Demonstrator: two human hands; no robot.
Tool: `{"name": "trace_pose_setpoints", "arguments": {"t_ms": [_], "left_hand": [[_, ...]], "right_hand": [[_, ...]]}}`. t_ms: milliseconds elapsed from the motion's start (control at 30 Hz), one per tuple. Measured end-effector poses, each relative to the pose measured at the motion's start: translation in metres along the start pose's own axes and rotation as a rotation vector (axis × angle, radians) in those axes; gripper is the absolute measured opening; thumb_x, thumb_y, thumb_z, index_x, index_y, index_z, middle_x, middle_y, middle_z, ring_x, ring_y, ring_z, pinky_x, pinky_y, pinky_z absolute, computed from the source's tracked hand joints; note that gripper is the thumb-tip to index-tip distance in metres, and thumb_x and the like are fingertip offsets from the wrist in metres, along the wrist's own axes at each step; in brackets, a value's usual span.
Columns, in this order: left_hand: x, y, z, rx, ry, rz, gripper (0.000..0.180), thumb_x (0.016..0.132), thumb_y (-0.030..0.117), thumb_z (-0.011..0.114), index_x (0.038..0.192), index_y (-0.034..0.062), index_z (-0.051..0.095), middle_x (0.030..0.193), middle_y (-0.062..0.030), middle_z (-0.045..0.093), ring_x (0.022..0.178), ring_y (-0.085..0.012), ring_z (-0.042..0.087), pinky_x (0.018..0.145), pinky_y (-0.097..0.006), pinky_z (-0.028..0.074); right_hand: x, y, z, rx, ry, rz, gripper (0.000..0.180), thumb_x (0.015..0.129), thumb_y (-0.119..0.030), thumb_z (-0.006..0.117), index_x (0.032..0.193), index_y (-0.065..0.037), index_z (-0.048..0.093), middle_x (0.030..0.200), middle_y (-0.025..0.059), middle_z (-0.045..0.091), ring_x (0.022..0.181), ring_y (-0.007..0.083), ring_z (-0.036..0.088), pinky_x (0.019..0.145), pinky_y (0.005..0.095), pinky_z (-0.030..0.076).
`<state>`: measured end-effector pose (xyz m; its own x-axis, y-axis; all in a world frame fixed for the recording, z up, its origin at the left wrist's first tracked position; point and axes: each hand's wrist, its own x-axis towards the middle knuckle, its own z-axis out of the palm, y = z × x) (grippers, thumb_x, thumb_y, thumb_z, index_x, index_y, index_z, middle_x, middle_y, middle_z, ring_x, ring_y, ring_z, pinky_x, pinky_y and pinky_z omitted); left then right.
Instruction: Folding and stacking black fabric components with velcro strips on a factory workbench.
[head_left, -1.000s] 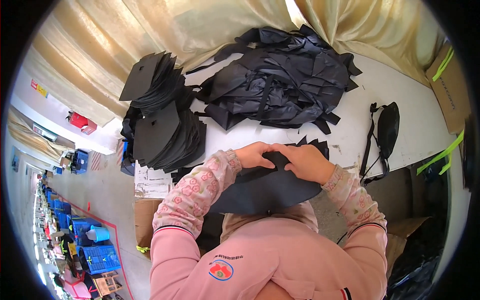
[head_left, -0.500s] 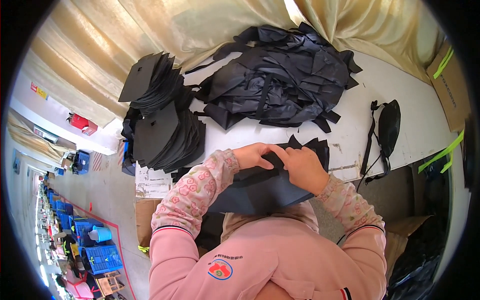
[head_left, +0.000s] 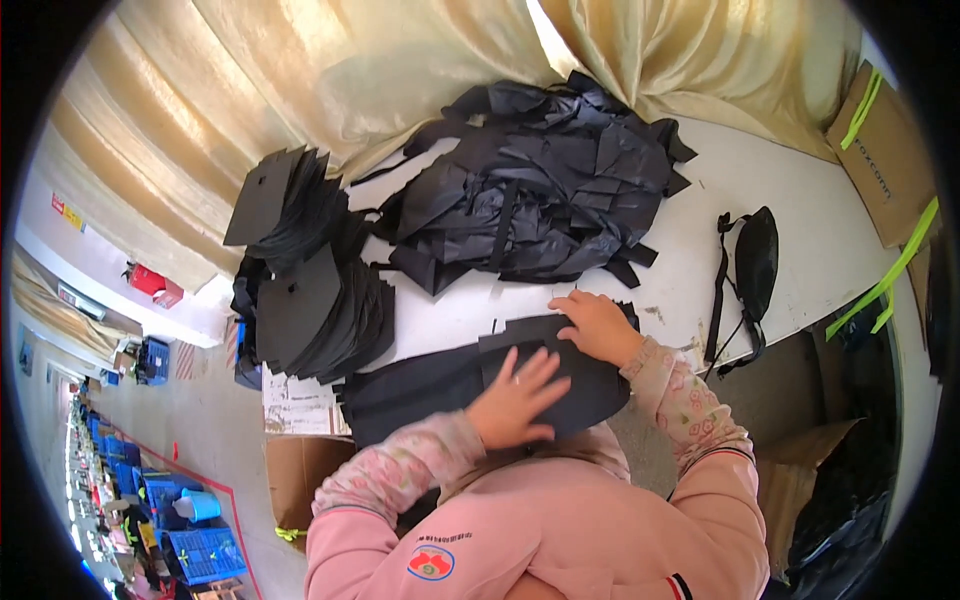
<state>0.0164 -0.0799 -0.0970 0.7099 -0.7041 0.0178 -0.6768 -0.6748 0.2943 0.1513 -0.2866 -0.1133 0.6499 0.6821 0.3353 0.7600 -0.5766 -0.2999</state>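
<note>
Flat black fabric pieces (head_left: 415, 388) lie spread along the near edge of the table, partly over my lap. A smaller black panel (head_left: 588, 385) rests on top at their right end. Over the left edge of this panel is my left hand (head_left: 515, 402), palm down with fingers spread, gripping nothing. My right hand (head_left: 600, 328) lies at the panel's far edge, fingers stretched leftward and thumb apart. Whether its fingertips press on the cloth is hard to make out.
Two stacks of stiff black panels, a far stack (head_left: 275, 205) and a near stack (head_left: 310, 315), stand at the left. A heap of black fabric (head_left: 530, 195) sits behind. On the right lie a black strapped pouch (head_left: 757, 260) and a cardboard box (head_left: 885, 165).
My hands were together at the black pieces' far edge. They have parted: the left has come nearer and opened flat, and the pieces now lie spread out leftward.
</note>
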Motion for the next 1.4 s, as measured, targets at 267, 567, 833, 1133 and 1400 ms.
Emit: {"name": "trace_pose_setpoints", "arguments": {"t_ms": [267,567,833,1133,1400], "left_hand": [[-0.017,0.016,0.058,0.036,-0.079,-0.075,0.096,0.078,0.051,0.072,0.154,0.0159,0.025,0.160,-0.0211,0.017,0.149,-0.0381,0.015,0.112,-0.068,0.012],[-0.017,0.011,0.052,-0.074,-0.103,-0.099,0.092,0.082,0.051,0.070,0.154,0.0167,0.025,0.161,-0.0199,0.015,0.150,-0.0374,0.012,0.113,-0.068,0.009],[0.003,-0.015,-0.020,-0.492,0.662,-0.207,0.080,0.080,0.026,0.078,0.144,0.0051,0.035,0.151,-0.0227,0.031,0.141,-0.0391,0.031,0.115,-0.048,0.026],[0.034,-0.048,-0.148,-0.378,0.940,-0.170,0.037,0.072,-0.008,0.063,0.107,0.0030,0.066,0.096,-0.0074,0.068,0.090,-0.0203,0.067,0.082,-0.029,0.052],[-0.006,-0.090,-0.207,-0.355,0.720,-0.313,0.036,0.085,0.014,0.072,0.116,0.0004,0.062,0.104,-0.0074,0.067,0.099,-0.0179,0.063,0.092,-0.030,0.048]], "right_hand": [[0.042,0.155,0.017,0.293,0.276,0.483,0.030,0.075,-0.013,0.073,0.103,-0.004,0.065,0.089,0.0160,0.064,0.089,0.0341,0.064,0.078,0.0409,0.052],[0.066,0.124,0.026,-0.243,-0.066,0.442,0.028,0.071,-0.018,0.077,0.097,-0.013,0.066,0.097,0.0082,0.064,0.102,0.0295,0.060,0.083,0.0430,0.045],[0.072,-0.026,-0.120,-0.046,0.424,-0.171,0.031,0.070,-0.025,0.081,0.082,-0.009,0.056,0.083,0.0066,0.061,0.086,0.0275,0.060,0.077,0.0410,0.045],[0.069,-0.097,-0.186,0.606,0.201,-0.244,0.036,0.076,-0.008,0.082,0.105,-0.004,0.061,0.089,0.0056,0.061,0.076,0.0129,0.057,0.069,0.0267,0.048],[0.062,-0.090,-0.192,0.393,0.335,-0.197,0.027,0.079,0.000,0.076,0.101,-0.001,0.060,0.085,0.0091,0.062,0.073,0.0184,0.062,0.069,0.0278,0.050]]}}
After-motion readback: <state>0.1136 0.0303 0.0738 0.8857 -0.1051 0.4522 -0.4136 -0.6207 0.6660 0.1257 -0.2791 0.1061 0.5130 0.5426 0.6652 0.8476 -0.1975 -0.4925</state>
